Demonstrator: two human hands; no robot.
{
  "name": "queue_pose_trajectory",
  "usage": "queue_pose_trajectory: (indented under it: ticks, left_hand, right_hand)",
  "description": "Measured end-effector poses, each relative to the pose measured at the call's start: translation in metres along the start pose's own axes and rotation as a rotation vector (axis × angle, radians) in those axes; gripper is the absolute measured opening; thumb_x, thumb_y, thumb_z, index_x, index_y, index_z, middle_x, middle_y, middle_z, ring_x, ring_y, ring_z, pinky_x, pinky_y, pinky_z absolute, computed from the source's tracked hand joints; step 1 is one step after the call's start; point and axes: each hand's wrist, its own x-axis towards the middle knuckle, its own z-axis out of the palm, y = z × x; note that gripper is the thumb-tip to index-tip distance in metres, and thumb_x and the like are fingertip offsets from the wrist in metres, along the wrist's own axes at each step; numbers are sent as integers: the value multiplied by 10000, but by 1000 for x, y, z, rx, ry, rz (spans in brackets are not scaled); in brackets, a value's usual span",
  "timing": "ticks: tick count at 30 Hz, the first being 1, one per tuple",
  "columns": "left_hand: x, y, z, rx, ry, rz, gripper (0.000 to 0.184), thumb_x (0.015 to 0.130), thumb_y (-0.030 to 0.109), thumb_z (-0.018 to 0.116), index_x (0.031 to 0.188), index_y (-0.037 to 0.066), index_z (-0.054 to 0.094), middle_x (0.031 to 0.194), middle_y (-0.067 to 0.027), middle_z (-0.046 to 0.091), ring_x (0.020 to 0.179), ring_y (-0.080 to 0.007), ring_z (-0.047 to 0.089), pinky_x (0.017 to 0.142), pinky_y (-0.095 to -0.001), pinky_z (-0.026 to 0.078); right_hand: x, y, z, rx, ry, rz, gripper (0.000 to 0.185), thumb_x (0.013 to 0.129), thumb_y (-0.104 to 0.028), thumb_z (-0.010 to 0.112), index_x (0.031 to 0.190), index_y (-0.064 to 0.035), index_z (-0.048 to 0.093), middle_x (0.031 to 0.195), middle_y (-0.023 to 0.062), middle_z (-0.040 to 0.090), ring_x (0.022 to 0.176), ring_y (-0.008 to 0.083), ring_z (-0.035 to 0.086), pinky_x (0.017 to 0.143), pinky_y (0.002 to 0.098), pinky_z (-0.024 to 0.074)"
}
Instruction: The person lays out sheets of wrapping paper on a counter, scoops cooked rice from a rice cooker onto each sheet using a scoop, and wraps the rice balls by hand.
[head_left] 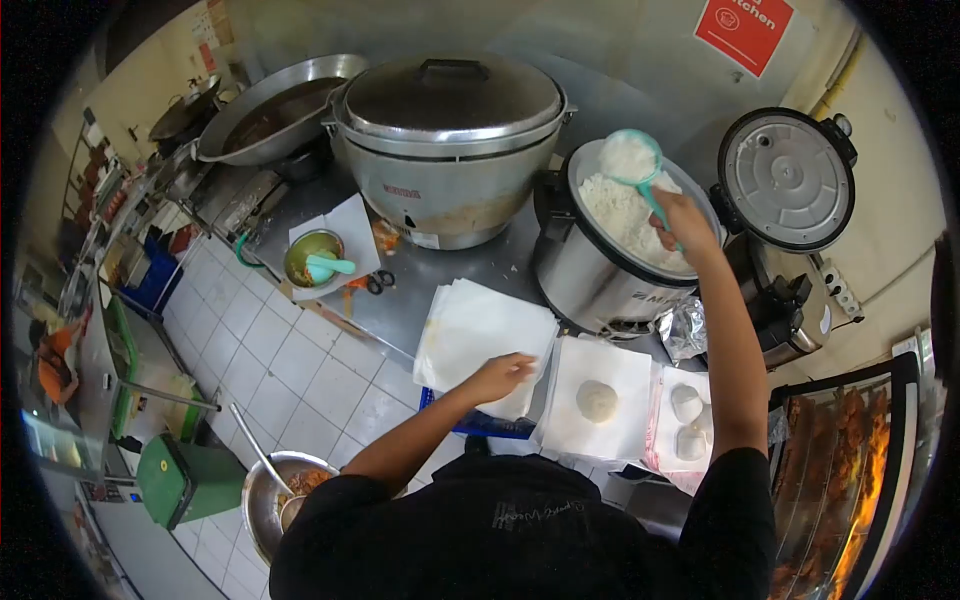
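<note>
My right hand (688, 222) is closed round the handle of a teal rice scoop (650, 190), whose bowl is heaped with white rice (628, 157). The scoop is over the rim of a tall rice cooker (600, 270), which is uncovered and full of rice (632, 218). On a stack of white paper sheets (480, 325) lies my left hand (500, 378), fingers stretched out and nothing seen in them. To its right, a round mound of rice (597, 401) sits on another paper stack (570, 365).
Small pale containers (691, 443) are right of the mound. A large lidded pot (450, 185) and a wide pan (270, 115) stand behind. Left are a small bowl (313, 258) and scissors (380, 282). Skewered meat and flames show behind glass (840, 480) at right.
</note>
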Motion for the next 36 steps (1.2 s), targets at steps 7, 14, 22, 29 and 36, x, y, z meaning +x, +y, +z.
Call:
queue_pose_trajectory:
  ticks: [7, 14, 22, 29, 36]
  left_hand:
    - [-130, -34, 1, 927, 434, 43, 329, 867, 140, 625, 1185, 56, 626, 1258, -130, 580, 1178, -322, 556, 973, -449, 444]
    - [-124, -29, 12, 962, 478, 25, 374, 850, 147, 643, 1208, 41, 620, 1244, -84, 602, 1179, -258, 560, 959, -412, 439]
    - [-101, -54, 12, 1054, 419, 39, 474, 816, 71, 590, 1289, 44, 576, 1308, -91, 570, 1233, -278, 552, 1017, -417, 440]
    - [-106, -53, 6, 1060, 333, 28, 558, 806, 70, 581, 1358, 30, 512, 1356, -108, 524, 1292, -294, 498, 1061, -425, 426]
    - [-105, -62, 8, 1008, 324, 3, 536, 834, 103, 599, 1354, 10, 508, 1397, -122, 503, 1288, -332, 504, 1089, -411, 411]
  right_hand:
    - [-119, 17, 62, 663, -211, 78, 303, 1059, -297, 434, 900, -54, 521, 707, 13, 509, 482, 100, 409, 450, 255, 329]
    - [-134, 158, 184, 1174, -416, 648, 242, 1047, -330, 473, 973, -104, 515, 680, -9, 442, 478, 106, 348, 474, 266, 306]
    - [-121, 274, 262, -1141, -102, -728, 729, 931, -176, 605, 1563, -312, 267, 747, 73, 631, 503, 265, 634, 468, 416, 533]
    - [-103, 281, 253, -1211, -103, -772, 722, 904, -223, 635, 1540, -341, 313, 842, 75, 657, 609, 221, 672, 489, 358, 566]
    - [-105, 275, 223, -888, 177, -936, 545, 881, -170, 650, 1404, -287, 550, 1018, 113, 637, 799, 248, 647, 667, 373, 553]
